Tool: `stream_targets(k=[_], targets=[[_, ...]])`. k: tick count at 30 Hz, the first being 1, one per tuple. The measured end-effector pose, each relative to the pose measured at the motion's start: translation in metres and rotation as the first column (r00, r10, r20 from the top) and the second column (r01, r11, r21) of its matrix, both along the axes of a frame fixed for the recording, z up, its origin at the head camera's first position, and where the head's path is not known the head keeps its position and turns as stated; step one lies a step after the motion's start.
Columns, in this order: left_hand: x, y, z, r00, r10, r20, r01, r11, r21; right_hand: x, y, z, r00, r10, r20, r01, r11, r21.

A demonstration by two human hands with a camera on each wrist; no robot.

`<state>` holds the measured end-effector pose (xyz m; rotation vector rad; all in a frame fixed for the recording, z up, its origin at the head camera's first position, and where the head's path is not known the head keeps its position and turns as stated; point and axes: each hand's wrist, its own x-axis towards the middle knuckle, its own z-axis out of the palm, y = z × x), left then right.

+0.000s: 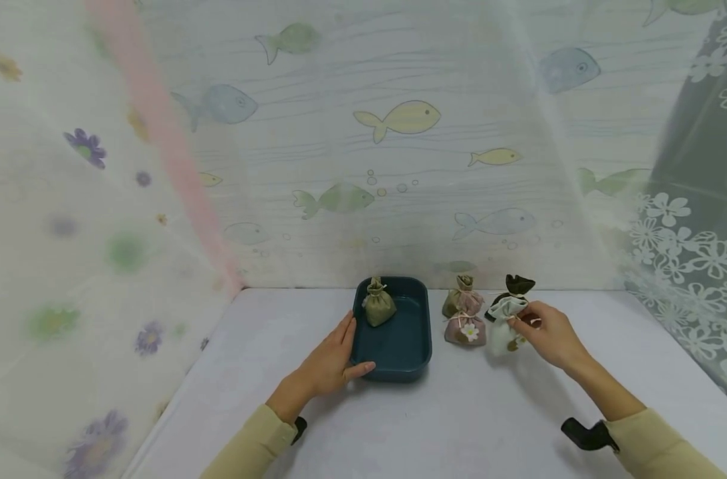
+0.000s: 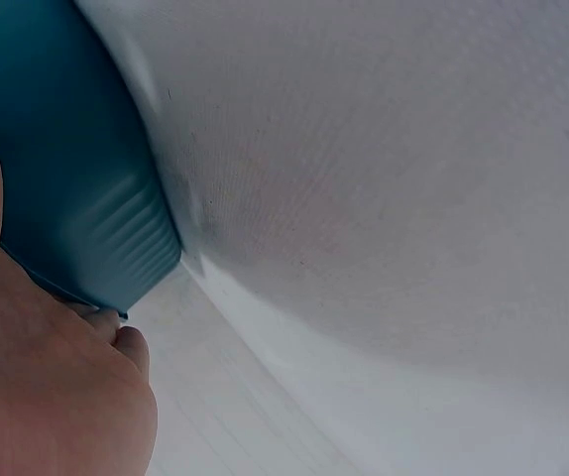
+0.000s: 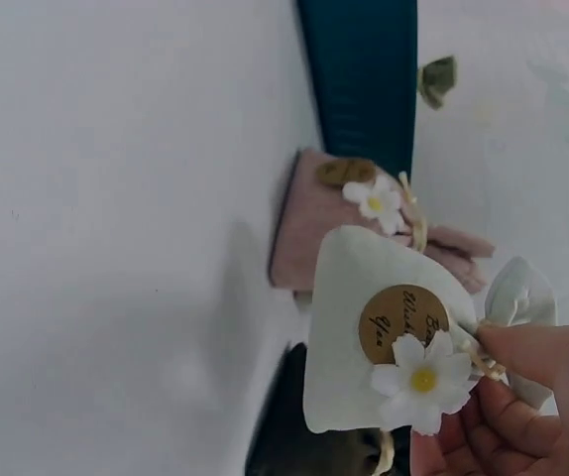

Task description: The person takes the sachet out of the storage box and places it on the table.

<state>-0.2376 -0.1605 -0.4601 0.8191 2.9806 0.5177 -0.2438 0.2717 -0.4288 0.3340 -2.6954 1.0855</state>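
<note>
My left hand (image 1: pixel 332 357) rests against the left side of a dark blue tray (image 1: pixel 402 352), fingers stretched along its wall and thumb over the near rim. An olive-green drawstring pouch (image 1: pixel 379 305) sits inside the tray's far left part. My right hand (image 1: pixel 551 334) pinches a white drawstring pouch (image 3: pixel 364 288) by its tied neck. That pouch bears a white fabric flower (image 3: pixel 423 380) and a round brown label. Behind it stands a black pouch (image 1: pixel 520 285), partly hidden. A pink pouch (image 3: pixel 309 218) with a white flower stands between the white pouch and the tray.
Behind the pink pouch are another green pouch (image 1: pixel 450 303) and pink gathered cloth (image 1: pixel 471 301), partly covered. A white cloth covers the table (image 1: pixel 459 426). A fish-print curtain (image 1: pixel 399 219) hangs along its back edge, and a flower-print curtain (image 1: pixel 112 286) at the left.
</note>
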Motion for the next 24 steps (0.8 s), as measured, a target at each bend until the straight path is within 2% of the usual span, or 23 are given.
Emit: stream_targets(k=[10, 14, 24], targets=[[0.000, 0.001, 0.002, 1.000, 0.009, 0.027, -0.010, 1.000, 0.007, -0.014, 0.007, -0.015, 0.997, -0.081, -0.004, 0.081, 0.997, 0.003], [-0.001, 0.000, 0.001, 1.000, 0.014, 0.020, -0.014, 1.000, -0.001, -0.019, 0.006, -0.019, 0.992, -0.123, 0.022, 0.123, 0.992, 0.003], [-0.001, -0.001, -0.002, 1.000, 0.015, 0.023, -0.015, 1.000, -0.005, -0.024, 0.005, -0.026, 0.982, -0.172, 0.082, 0.173, 0.985, -0.001]])
